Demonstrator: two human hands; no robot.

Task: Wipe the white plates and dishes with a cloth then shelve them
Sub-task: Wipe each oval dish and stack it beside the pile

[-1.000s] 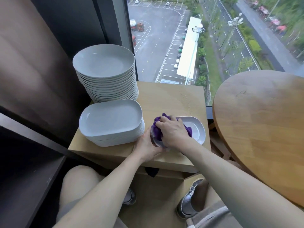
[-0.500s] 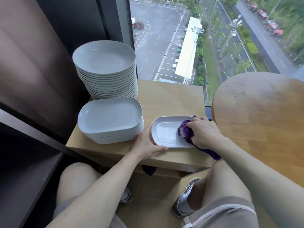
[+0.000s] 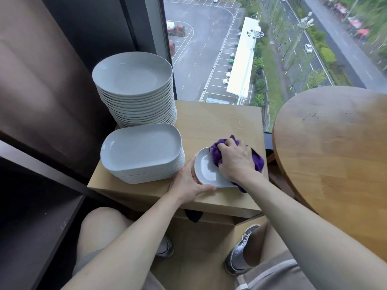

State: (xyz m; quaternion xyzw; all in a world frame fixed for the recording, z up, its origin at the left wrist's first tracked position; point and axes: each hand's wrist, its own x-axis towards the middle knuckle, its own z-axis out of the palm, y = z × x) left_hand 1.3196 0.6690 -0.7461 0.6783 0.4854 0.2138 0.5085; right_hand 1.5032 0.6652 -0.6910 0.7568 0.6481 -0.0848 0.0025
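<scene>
Dish (image 3: pixel 206 170) long axis left-to-right under cloth (image 3: pixel 215 153)

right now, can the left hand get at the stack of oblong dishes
Probably yes: the left hand holds the small dish right beside the stack of oblong dishes, with nothing between them; it would only have to let go first.

The right hand (image 3: pixel 234 162) and purple cloth (image 3: pixel 215 152) cover the right half of the small dish (image 3: pixel 206 172), and the round table (image 3: pixel 335 153) runs off the picture's right edge.
</scene>
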